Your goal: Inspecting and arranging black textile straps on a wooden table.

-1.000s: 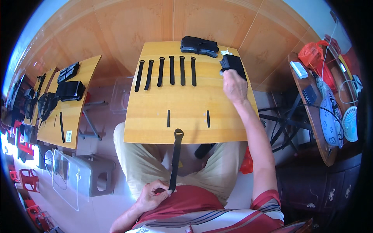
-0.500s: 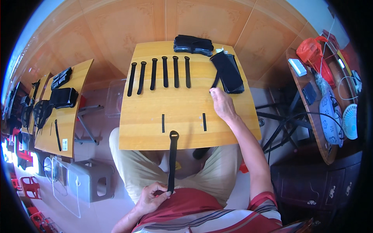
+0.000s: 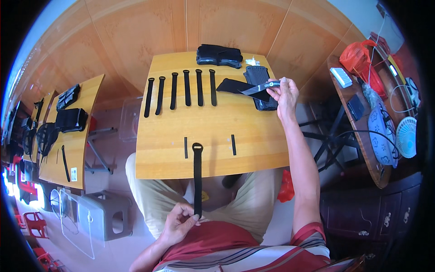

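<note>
My left hand (image 3: 181, 223), low near my lap, pinches the lower end of a black strap (image 3: 197, 181). The strap stands up past the table's near edge, its slotted end uppermost. At the table's right side my right hand (image 3: 284, 97) is closed on a narrow dark band with light markings, part of a flat black fabric piece (image 3: 233, 86). That piece slants leftward over a stack of black fabric pieces (image 3: 256, 72). Several black straps (image 3: 187, 88) with slotted ends lie in a row left of it. Two short black strips (image 3: 186, 148) lie nearer me.
A folded black bundle (image 3: 219, 56) sits at the wooden table's (image 3: 208, 122) back edge. To the left are a second table (image 3: 93, 99) with black goods and a grey stool (image 3: 106, 213). A side table (image 3: 337, 86) at right holds a red bag (image 3: 358, 59) and a small fan (image 3: 406, 136).
My right hand has moved right and slightly up, turning the black fabric piece so that it now slants left and shows the marked band. My left hand still holds the strap.
</note>
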`<state>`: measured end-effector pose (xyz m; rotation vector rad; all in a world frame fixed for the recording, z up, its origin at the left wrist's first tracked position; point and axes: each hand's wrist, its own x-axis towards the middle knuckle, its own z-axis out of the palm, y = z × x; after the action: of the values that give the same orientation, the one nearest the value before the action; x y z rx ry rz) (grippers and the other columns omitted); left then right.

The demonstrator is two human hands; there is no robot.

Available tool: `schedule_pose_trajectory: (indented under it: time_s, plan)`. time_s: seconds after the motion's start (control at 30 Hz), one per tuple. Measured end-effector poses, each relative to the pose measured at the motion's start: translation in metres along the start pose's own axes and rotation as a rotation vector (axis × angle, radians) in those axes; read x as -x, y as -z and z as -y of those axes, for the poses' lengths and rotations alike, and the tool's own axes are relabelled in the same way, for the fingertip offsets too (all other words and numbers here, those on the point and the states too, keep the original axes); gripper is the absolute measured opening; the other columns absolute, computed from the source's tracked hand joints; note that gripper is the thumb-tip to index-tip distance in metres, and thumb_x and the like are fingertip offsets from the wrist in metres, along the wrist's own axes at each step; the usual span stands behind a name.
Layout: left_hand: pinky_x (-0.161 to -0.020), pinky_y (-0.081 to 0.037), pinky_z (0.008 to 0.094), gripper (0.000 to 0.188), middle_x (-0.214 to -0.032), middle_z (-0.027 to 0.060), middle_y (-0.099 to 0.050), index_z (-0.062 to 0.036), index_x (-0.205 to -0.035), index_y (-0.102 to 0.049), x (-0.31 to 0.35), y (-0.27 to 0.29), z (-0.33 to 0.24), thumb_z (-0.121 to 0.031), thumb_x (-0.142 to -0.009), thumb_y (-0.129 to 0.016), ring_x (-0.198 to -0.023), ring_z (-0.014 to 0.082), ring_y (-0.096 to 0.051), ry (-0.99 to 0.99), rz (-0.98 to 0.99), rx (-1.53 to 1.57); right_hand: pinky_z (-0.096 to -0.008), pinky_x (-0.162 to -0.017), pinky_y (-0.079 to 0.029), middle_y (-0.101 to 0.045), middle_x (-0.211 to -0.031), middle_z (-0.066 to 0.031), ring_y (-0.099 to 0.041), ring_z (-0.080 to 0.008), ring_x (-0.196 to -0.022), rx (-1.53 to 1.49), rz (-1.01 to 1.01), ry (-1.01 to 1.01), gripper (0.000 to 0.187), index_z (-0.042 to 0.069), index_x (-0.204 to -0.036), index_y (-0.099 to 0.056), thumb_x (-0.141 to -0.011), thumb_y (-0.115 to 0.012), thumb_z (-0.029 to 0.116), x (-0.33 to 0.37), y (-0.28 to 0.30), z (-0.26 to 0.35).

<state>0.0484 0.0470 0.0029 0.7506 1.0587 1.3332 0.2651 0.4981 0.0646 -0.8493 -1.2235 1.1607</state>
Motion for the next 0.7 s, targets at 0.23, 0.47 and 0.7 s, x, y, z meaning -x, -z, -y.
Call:
schedule_pose_trajectory:
  time_s: [0.23, 0.47, 0.7]
  plan:
    - [-0.079, -0.056, 0.0275, 0.017, -0.097, 0.0086, -0.068, 0.0006, -0.121, -0.06, -0.071, -0.023, -0.018, -0.006, -0.108, -0.053, -0.086, 0.0123, -0.066, -0.104, 0.025, -0.138, -0.0367, -0.08, -0.065, -0.068, -0.11, -0.0226, -0.072, -0.0253, -0.095, -0.09, -0.088, 0.071, 0.026, -0.001, -0.111, -0.051, -0.11, -0.048, 0.025, 0.022, 0.009, 0.012]
    - [-0.087, -0.056, 0.031, 0.045, -0.128, 0.0115, -0.056, -0.0011, -0.144, -0.046, -0.196, -0.114, -0.037, -0.01, -0.103, -0.062, -0.107, 0.0163, -0.062, -0.247, 0.035, 0.033, -0.0328, -0.082, -0.062, -0.07, -0.11, -0.0186, -0.07, -0.0208, -0.099, -0.034, -0.046, 0.3, 0.027, 0.001, -0.112, -0.052, -0.111, -0.049, 0.027, 0.093, 0.008, 0.085]
    - [-0.101, -0.05, 0.0408, 0.069, -0.138, 0.0157, -0.05, -0.0009, -0.144, -0.044, -0.194, -0.18, -0.024, -0.005, -0.086, -0.081, -0.127, 0.0283, -0.054, -0.398, 0.19, -0.349, -0.0293, -0.076, -0.057, -0.074, -0.102, -0.0166, -0.072, -0.017, -0.087, 0.174, 0.353, 0.482, 0.015, -0.003, -0.11, -0.059, -0.106, -0.055, 0.012, 0.178, 0.025, 0.124]
